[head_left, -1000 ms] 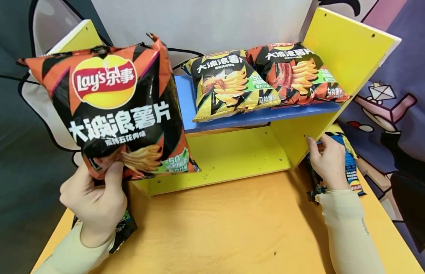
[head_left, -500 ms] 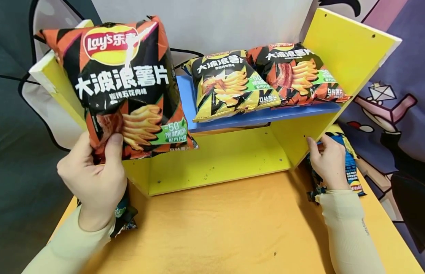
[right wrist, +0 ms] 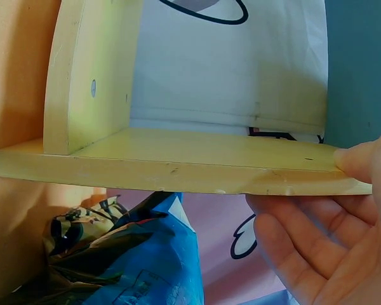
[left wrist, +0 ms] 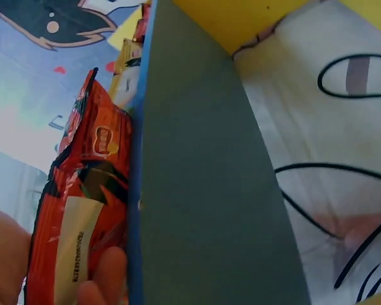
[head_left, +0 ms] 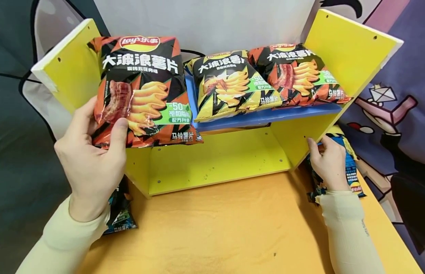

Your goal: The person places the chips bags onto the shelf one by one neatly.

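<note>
In the head view my left hand (head_left: pixel 92 152) pinches a red-and-black bag of potato chips (head_left: pixel 144 95) by its lower left corner, thumb on the front. The bag is over the left end of the blue shelf board (head_left: pixel 229 121) and hides that end. Seen from the left wrist, the bag (left wrist: pixel 82 210) is right at the board's blue edge, fingers beneath it. My right hand (head_left: pixel 328 161) grips the yellow right side panel (right wrist: pixel 197 178) by its front edge, thumb on the inner face and fingers outside. A yellow chip bag (head_left: pixel 233 87) and another red one (head_left: pixel 294 76) lie on the board.
Under the board is the shelf's yellow bottom panel (head_left: pixel 215 163). A dark chip bag (head_left: pixel 121 213) lies on the orange table (head_left: pixel 215 232) left of the shelf, partly behind my left arm. A blue chip bag (head_left: pixel 350 167) is outside the right panel, behind my right hand.
The left hand has carried the red-and-black chip bag up, then right and back over the blue board, tilting its top away. The right hand stays on the side panel.
</note>
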{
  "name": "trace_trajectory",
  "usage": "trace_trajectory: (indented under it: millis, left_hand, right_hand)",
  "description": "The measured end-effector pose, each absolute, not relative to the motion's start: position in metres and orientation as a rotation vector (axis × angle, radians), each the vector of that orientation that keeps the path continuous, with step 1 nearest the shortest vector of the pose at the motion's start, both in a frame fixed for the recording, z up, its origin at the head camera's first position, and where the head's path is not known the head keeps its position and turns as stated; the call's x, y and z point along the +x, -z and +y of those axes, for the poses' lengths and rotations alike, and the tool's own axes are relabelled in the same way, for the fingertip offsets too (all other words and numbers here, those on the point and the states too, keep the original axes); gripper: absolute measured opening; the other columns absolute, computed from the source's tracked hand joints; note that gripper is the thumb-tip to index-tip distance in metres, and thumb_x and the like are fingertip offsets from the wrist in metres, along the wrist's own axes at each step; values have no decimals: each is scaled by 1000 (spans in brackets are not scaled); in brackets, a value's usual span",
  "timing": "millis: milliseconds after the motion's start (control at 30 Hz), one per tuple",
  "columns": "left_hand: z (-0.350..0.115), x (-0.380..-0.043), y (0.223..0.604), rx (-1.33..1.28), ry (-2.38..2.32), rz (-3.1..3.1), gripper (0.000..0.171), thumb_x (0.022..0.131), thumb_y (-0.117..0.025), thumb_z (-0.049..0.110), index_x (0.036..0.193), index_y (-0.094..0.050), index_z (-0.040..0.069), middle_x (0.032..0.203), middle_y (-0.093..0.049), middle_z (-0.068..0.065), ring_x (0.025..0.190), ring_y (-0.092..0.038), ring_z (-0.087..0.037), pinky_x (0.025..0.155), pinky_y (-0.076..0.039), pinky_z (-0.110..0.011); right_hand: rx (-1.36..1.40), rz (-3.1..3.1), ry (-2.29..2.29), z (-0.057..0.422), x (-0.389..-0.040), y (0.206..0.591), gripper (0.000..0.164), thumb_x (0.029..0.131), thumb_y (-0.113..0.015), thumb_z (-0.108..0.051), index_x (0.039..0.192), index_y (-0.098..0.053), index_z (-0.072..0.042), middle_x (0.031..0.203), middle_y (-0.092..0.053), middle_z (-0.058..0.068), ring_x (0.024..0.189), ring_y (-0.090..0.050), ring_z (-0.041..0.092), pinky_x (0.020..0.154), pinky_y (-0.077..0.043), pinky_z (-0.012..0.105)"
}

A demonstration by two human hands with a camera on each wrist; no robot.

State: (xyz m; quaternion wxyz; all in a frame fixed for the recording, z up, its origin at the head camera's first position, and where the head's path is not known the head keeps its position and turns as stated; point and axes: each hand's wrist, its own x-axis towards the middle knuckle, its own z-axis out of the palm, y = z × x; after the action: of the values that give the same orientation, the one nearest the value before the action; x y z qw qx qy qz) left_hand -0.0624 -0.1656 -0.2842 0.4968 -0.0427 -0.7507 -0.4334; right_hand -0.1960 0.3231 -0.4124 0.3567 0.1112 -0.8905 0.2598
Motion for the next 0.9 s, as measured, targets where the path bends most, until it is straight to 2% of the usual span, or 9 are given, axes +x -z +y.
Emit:
trace_trajectory:
  millis: [100, 267, 367, 467, 533, 600, 667, 833, 900]
  left_hand:
    - [-167, -63, 283, -105, 951, -1877, 49, 91, -78, 29, 138, -66, 23, 128, -74, 1, 113, -72, -6, 96, -51, -14]
    - [-171, -66, 284, -102, 747, -1918, 53, 92, -73, 40, 141, -65, 22, 133, -72, -1, 111, -73, -31, 95, -48, -11]
    - [-172, -69, 284, -99, 639, -1923, 59, 93, -68, 45, 143, -63, 16, 133, -72, -9, 107, -71, -40, 94, -57, -34]
    - [-171, -72, 285, -93, 551, -1877, 60, 94, -65, 48, 142, -63, 13, 130, -72, -13, 106, -70, -40, 87, -58, -57]
    - [-169, -74, 286, -97, 493, -1823, 59, 94, -64, 50, 140, -66, 12, 129, -72, -13, 109, -71, -38, 87, -57, -62]
    - [-167, -76, 288, -110, 449, -1766, 59, 95, -63, 52, 136, -68, 11, 132, -71, -11, 114, -71, -36, 93, -56, -59]
    - [-165, -77, 289, -129, 415, -1727, 61, 95, -61, 56, 133, -70, 9, 135, -70, -10, 117, -70, -37, 101, -54, -56]
    - [-165, -80, 290, -233, 340, -1669, 76, 91, -54, 71, 130, -71, 8, 141, -66, -11, 128, -62, -40, 115, -44, -55]
    - [-165, -81, 288, -291, 288, -1666, 78, 90, -53, 72, 131, -71, 8, 142, -65, -12, 134, -58, -37, 118, -39, -57]
  right_hand:
    - [288, -2300, -680, 325, -195, 413, 24, 102, -63, -24, 111, -75, -6, 82, -75, 19, 70, -38, -30, 65, -33, 2]
    - [288, -2304, -685, 326, -194, 413, 24, 102, -63, -24, 113, -75, -6, 83, -75, 19, 71, -37, -31, 66, -33, 1]
    - [285, -2300, -677, 326, -194, 413, 24, 102, -64, -23, 112, -76, -6, 82, -75, 18, 68, -48, -20, 67, -33, 1]
    - [287, -2293, -666, 326, -194, 412, 22, 101, -65, -22, 110, -76, -6, 81, -76, 18, 64, -61, 5, 67, -34, 1]
    - [289, -2291, -660, 326, -194, 412, 22, 101, -65, -22, 110, -76, -5, 81, -76, 18, 64, -65, 22, 68, -34, 1]
    - [289, -2290, -663, 325, -195, 411, 21, 101, -66, -22, 110, -76, -6, 83, -76, 18, 66, -67, 30, 68, -34, 1]
    - [285, -2291, -669, 324, -195, 411, 21, 101, -66, -22, 110, -77, -7, 84, -77, 18, 67, -68, 30, 68, -34, 1]
    - [274, -2295, -682, 322, -195, 411, 21, 101, -66, -23, 110, -77, -8, 83, -77, 17, 65, -61, 2, 68, -34, 1]
    - [276, -2295, -684, 322, -195, 411, 22, 101, -66, -23, 111, -77, -7, 84, -77, 17, 65, -59, -2, 69, -34, 0]
